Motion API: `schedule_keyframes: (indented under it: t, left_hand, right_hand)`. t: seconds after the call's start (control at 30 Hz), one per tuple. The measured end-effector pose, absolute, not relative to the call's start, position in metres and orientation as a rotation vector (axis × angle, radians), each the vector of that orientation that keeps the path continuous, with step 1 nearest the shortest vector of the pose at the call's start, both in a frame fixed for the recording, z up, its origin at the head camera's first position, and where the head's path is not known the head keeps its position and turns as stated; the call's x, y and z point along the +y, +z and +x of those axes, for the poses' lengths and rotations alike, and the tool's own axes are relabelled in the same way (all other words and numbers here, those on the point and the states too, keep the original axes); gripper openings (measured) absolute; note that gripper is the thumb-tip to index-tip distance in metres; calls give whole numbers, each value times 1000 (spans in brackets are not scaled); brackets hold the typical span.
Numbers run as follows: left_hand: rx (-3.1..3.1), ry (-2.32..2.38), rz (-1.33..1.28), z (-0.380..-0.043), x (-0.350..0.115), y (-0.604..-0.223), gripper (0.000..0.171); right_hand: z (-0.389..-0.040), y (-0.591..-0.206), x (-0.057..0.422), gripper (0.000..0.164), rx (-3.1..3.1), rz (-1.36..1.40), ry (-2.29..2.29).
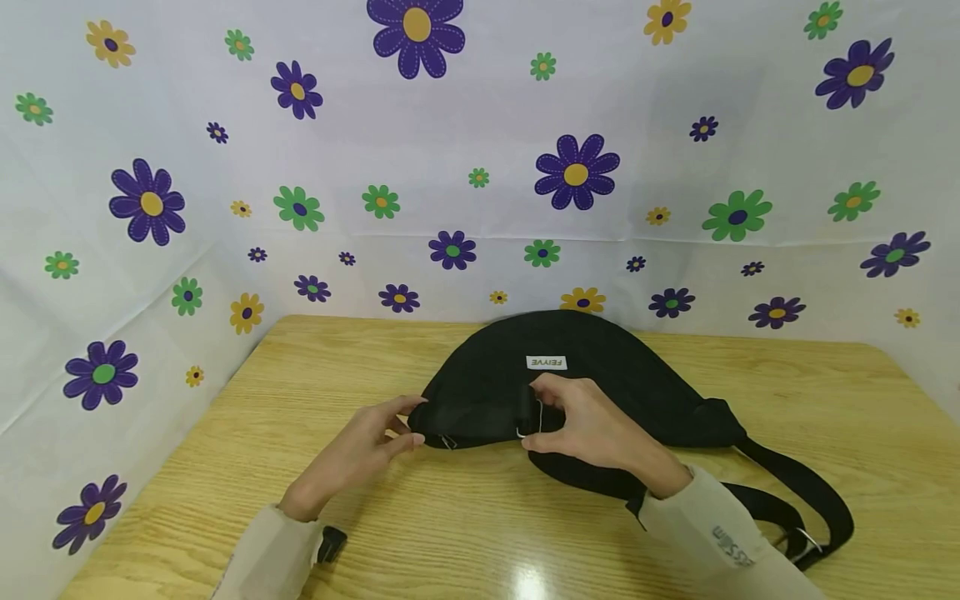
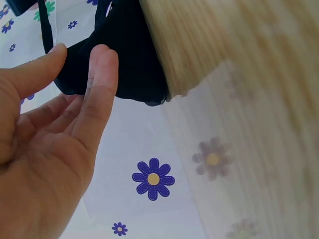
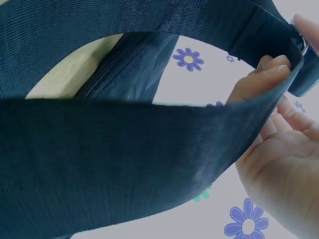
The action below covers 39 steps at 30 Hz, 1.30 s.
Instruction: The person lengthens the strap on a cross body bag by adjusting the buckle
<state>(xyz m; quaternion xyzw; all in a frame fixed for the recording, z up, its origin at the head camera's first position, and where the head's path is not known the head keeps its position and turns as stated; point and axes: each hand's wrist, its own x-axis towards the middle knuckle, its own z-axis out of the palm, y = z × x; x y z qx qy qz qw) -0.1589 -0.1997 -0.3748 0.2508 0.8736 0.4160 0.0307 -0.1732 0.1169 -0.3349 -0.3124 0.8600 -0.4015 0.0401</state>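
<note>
A black waist bag [image 1: 480, 367] lies on the table, its curved side away from me and a white label on its front. My left hand [image 1: 367, 442] pinches the bag's left end between thumb and fingers, close to a zipper pull [image 1: 448, 442]. In the left wrist view, the thumb and fingers of that hand [image 2: 60, 134] lie on the dark fabric. My right hand [image 1: 588, 421] holds the black webbing strap [image 3: 119, 159] near a metal ring [image 3: 305, 47], in front of the bag. The strap loops across the right wrist view and partly hides the fingers.
The strap's other part [image 1: 817, 483] curves over the table's right side, with a metal adjuster [image 1: 808, 542] on it. A small black piece [image 1: 332, 543] shows by the left cuff. Flower-patterned white cloth [image 1: 480, 208] hangs behind the wooden table [image 1: 337, 358].
</note>
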Motion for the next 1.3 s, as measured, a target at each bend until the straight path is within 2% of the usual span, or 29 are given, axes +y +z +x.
schedule_keyframes:
  t: [1.3]
  left_hand:
    - [2698,1261,767,-157,-198,-373,39]
  right_hand:
    - [-165,-332,151,45,2673,-927,-1202]
